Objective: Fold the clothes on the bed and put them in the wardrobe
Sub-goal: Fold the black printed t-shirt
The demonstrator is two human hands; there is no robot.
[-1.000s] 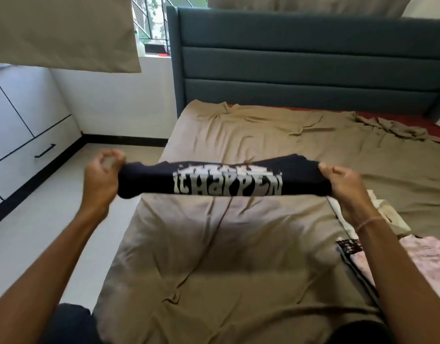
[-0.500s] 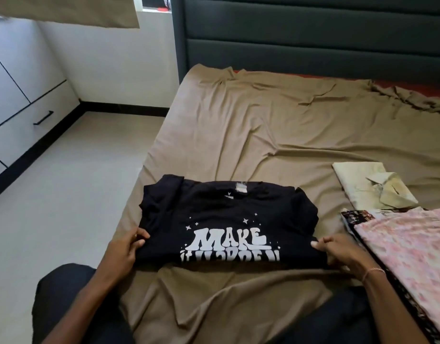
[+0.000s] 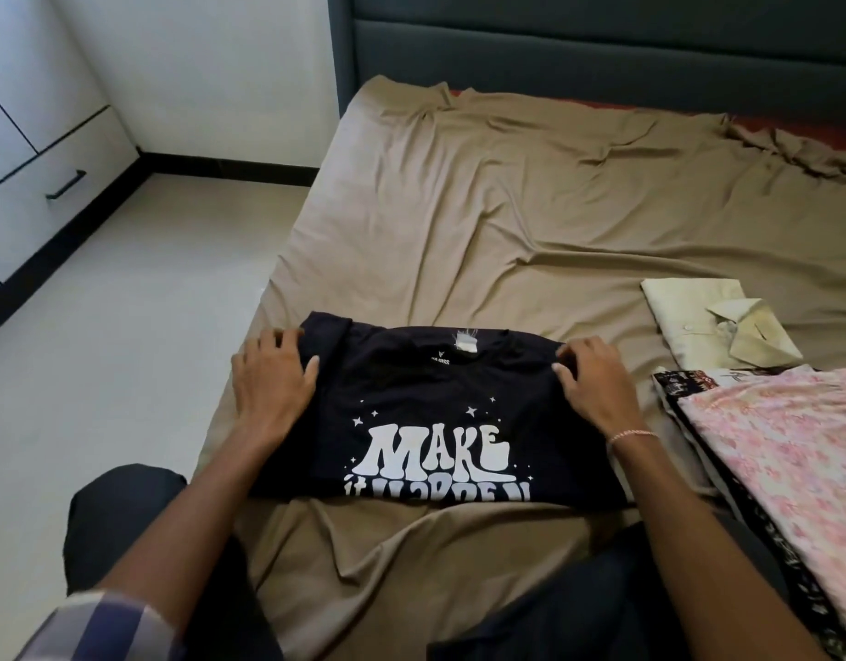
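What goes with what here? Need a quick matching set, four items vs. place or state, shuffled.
Items:
1. black T-shirt
2. cream collared shirt
3. pink floral garment
4. drawer handle

Place or state:
A. on top of the pile at the bed's right edge
B. on the white cabinet left of the bed
C. flat on the sheet under both hands
D. folded, lying beyond the pile, toward the headboard

Pairs: 1-C, 2-D, 3-A, 4-B
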